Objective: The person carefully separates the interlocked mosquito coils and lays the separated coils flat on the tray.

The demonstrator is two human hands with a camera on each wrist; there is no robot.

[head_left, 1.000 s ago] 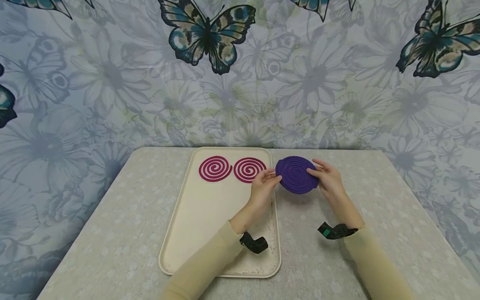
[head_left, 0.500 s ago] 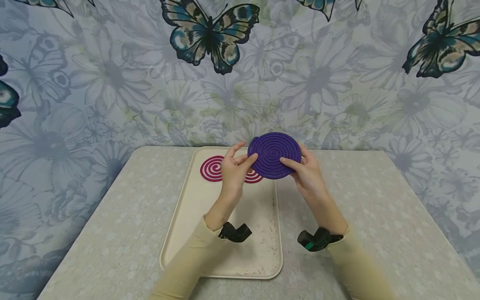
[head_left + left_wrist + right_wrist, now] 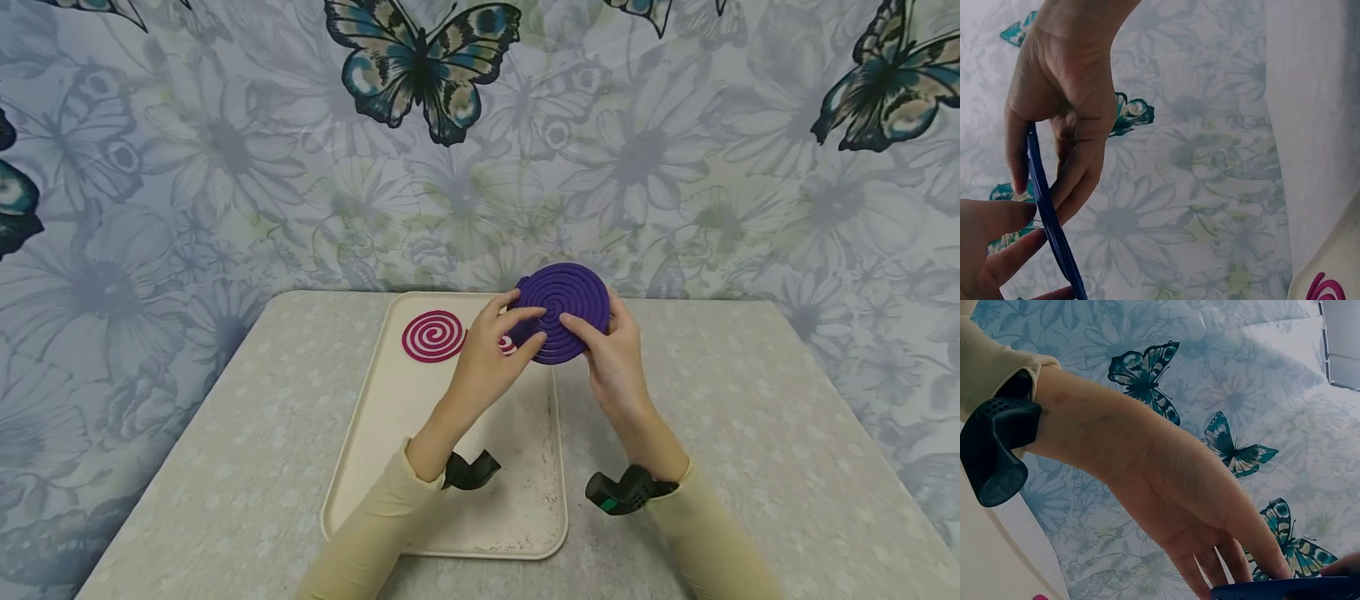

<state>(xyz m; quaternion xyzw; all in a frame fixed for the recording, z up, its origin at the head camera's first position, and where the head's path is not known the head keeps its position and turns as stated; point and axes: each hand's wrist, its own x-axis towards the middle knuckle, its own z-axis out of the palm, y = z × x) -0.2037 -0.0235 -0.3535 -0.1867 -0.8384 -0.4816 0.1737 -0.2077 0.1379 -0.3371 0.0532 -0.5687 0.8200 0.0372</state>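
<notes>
A round purple mosquito coil [image 3: 570, 287] is held up, face toward me, over the back right part of the tray. My right hand [image 3: 618, 354] grips its right side, thumb on the front face and fingers behind. My left hand [image 3: 483, 358] is at its left side, thumb and index fingertips on the front face, another finger at the rim. Edge-on in the left wrist view, the coil [image 3: 1050, 219] sits between both hands. On the tray lies a pink mosquito coil [image 3: 433, 336]; a second pink coil [image 3: 507, 343] is mostly hidden by my left hand.
The cream tray [image 3: 420, 467] lies on a pale patterned table [image 3: 247, 450], its lower right surface speckled with crumbs. Behind the table's far edge stands a wall covering [image 3: 262, 167] printed with butterflies and flowers.
Both hands raised the purple coil and brought it left over the tray. Since then the left hand has shifted its fingertips from the coil's left rim onto its face.
</notes>
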